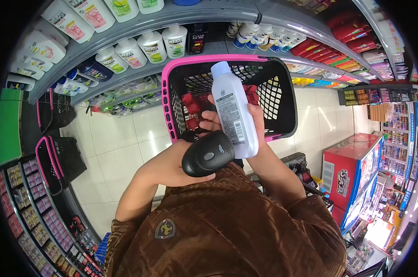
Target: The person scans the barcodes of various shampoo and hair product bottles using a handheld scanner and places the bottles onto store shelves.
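Note:
My left hand (172,164) is closed around a black handheld barcode scanner (209,154), with its rounded back facing up. Pale lavender and capped in light blue, a bottle (232,111) is gripped in my right hand (257,122). Its printed back label and barcode face up, and the scanner's head overlaps the bottle's lower left edge. My right thumb lies along the bottle's right side, while fingertips show at its left side. Beneath the bottle is a black shopping basket (289,99) with a pink rim, holding red items (190,104) partly hidden by the bottle and fingers.
Shelves (209,16) with shampoo bottles (151,46) and packets stand just beyond the basket. More black-and-pink baskets (63,159) are at left, near a rack of small packages (38,198). A red cabinet (349,171) stands at right on the tiled floor (112,166).

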Demonstrator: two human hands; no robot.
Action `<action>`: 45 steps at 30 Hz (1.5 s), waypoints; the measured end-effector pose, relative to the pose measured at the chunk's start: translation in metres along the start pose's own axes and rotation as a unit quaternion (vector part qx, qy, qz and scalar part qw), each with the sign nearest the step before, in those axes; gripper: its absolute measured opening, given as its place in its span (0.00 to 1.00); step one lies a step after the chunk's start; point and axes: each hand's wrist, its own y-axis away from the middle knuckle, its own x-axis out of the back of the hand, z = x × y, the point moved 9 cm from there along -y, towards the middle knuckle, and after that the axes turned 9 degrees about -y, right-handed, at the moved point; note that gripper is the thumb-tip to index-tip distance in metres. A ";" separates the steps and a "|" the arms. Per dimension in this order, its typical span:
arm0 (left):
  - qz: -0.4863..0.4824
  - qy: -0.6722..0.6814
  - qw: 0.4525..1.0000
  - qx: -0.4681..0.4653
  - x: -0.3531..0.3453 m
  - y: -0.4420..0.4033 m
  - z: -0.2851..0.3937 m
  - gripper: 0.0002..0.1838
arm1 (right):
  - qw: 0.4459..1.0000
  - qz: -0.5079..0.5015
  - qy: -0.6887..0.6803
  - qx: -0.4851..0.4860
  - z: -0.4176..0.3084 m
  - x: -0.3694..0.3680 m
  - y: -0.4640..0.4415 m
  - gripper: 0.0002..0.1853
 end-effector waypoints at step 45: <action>0.187 0.234 0.940 0.165 0.003 0.001 -0.103 0.10 | 0.915 -0.035 0.347 0.202 -0.286 -0.136 -0.150 0.19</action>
